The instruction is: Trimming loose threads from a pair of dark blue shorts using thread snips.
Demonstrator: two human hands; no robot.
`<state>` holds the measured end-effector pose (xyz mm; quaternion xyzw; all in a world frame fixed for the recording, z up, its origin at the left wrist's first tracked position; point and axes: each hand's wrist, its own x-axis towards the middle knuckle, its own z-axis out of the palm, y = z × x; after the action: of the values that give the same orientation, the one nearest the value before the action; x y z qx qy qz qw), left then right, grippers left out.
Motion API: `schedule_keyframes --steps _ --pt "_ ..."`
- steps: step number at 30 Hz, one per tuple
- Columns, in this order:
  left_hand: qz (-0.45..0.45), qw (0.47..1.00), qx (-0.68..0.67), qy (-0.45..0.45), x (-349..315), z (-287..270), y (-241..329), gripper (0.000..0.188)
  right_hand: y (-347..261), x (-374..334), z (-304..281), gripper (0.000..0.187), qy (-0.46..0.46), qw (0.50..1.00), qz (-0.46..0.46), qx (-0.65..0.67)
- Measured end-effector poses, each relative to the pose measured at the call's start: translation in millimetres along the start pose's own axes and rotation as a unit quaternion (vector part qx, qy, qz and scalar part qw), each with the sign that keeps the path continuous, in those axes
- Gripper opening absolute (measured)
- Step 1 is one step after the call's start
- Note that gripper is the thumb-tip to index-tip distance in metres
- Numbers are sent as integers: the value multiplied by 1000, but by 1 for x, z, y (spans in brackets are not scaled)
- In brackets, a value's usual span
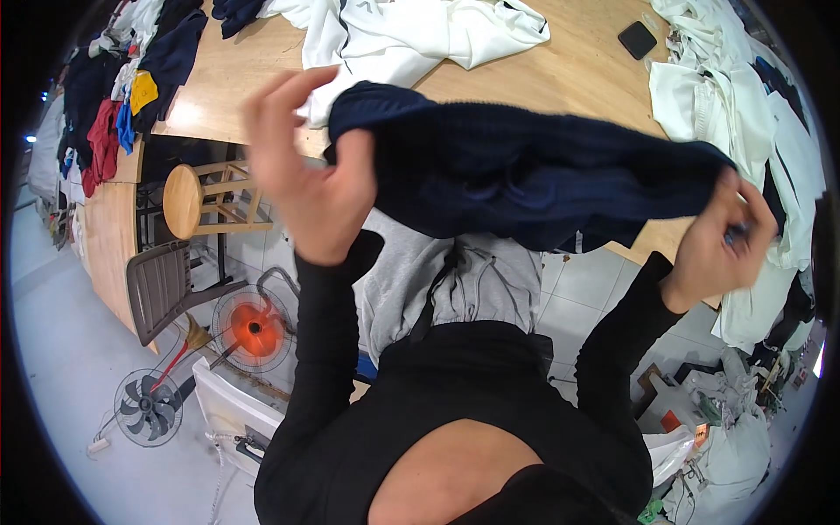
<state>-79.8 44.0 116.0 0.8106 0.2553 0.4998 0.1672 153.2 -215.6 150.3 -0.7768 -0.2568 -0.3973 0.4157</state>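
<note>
Navy drawstring bottoms (560, 166) stretch across in front of me, above the table's near edge; whether they are shorts or trousers I cannot tell. A ribbed waistband runs along their upper edge, and a cord loop shows near the middle. At the right end, my right hand (722, 232) pinches the waistband corner. Something small and dark, too blurred to name, sits in that palm. By the left end, my left hand (311, 175) has its fingers spread, with the thumb overlapping the cloth. Motion smears this hand a little.
White garments (411, 35) lie on the wooden table (582, 74), with a black phone-like slab (637, 39) at the far right. More white clothes (713, 114) pile along the right. Mixed clothes (105, 131), a wooden stool (182, 201), a folding chair (157, 284) and fans (254, 328) stand left.
</note>
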Motion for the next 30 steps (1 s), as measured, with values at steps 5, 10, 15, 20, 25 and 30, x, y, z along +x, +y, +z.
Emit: schedule_keyframes --steps 5,10,15,20,25,30 --pt "-306 950 6 -57 -96 42 -53 19 22 -55 4 14 -155 988 -4 16" --pt "-568 772 -279 -63 -158 67 -78 8 43 -111 1 16 -281 955 88 38" --pt "-546 588 -591 -80 -167 55 -86 18 45 -119 3 18 -269 956 117 24" --pt "-589 501 -628 -90 -145 47 -66 21 46 -116 22 18 -263 957 119 5" --pt "-686 440 -565 -128 -151 76 -54 39 55 -139 30 17 -321 935 148 36" --pt "-662 497 -537 -163 -183 69 -43 28 44 -154 25 9 -362 928 80 36"
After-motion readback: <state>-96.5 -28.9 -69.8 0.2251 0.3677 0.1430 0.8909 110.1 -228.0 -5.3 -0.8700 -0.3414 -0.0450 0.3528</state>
